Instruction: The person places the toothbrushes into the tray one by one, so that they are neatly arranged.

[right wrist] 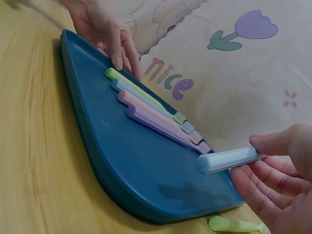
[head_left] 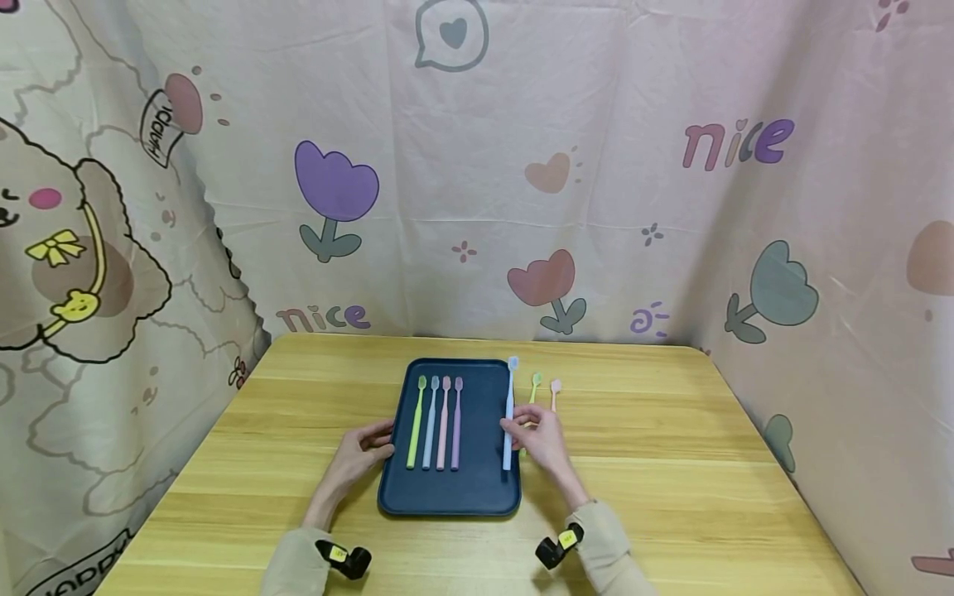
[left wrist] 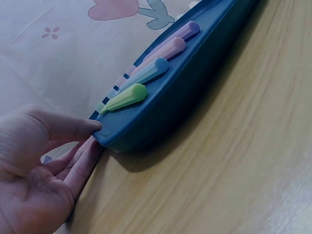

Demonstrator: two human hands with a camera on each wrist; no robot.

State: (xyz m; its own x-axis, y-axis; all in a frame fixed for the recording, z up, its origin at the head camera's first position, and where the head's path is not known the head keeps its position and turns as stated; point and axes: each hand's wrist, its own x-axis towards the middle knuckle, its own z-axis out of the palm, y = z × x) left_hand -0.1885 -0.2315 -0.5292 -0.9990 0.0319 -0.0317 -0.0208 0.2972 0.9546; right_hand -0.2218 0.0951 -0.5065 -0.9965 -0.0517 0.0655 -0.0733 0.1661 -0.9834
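A dark blue tray lies on the table. On its left half, green, blue, pink and purple toothbrushes lie side by side, heads toward the back. My left hand holds the tray's left rim, thumb on top and fingers at the outer side. Over the tray's right edge, my right hand pinches a light blue toothbrush between thumb and fingers. In the right wrist view it hangs above the tray surface, handle end toward the camera.
Right of the tray, a green toothbrush and a pink toothbrush lie on the wooden table, partly hidden by my right hand. A printed curtain hangs behind the table and along its sides.
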